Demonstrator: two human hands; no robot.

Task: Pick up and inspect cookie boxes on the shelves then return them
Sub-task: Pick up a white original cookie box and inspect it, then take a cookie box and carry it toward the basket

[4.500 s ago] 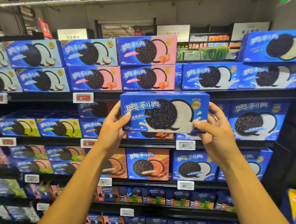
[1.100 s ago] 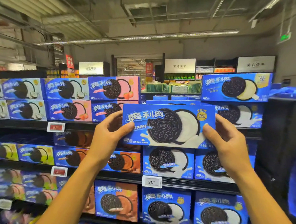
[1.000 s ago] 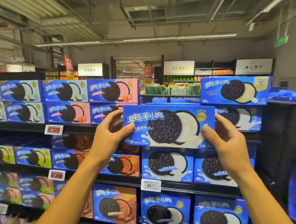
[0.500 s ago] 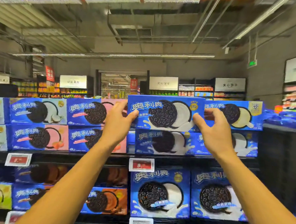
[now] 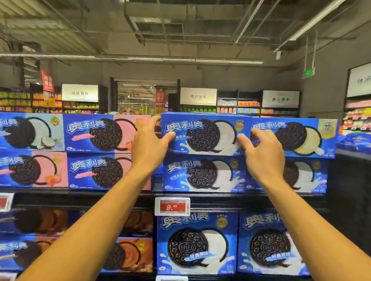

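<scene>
left hand pinches the left end of the blue cookie box, thumb on its front. the box sits on top of a matching box on the upper shelf, between the pink-fronted boxes and a cream-cookie box. right hand touches the right end with curled fingers, grip loosening by the look. judgement: inspection done, return nearly complete; release left.
</scene>
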